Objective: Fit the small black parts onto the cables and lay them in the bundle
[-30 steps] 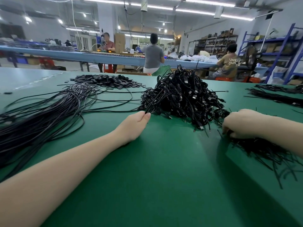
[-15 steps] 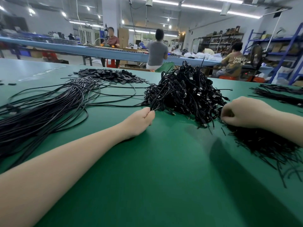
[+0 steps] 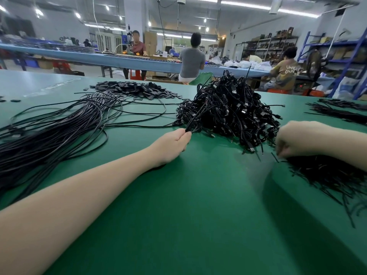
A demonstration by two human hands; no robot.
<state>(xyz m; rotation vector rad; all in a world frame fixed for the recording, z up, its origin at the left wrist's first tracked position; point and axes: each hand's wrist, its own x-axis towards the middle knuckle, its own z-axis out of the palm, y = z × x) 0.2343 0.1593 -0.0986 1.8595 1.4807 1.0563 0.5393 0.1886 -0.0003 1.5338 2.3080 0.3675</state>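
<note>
Right hand fingertips hidden among small black parts, any pinched piece too small to tell

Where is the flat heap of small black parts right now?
In the head view the small black parts lie far left of centre on the green table, behind the long cable bundle and left of the tangled cable pile.

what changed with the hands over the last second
The left hand went from lying open at the edge of the tangled cable heap to pinching cable ends drawn from it. The right hand kept picking at the pile of small black pieces. Long cable bundle unchanged.
</note>
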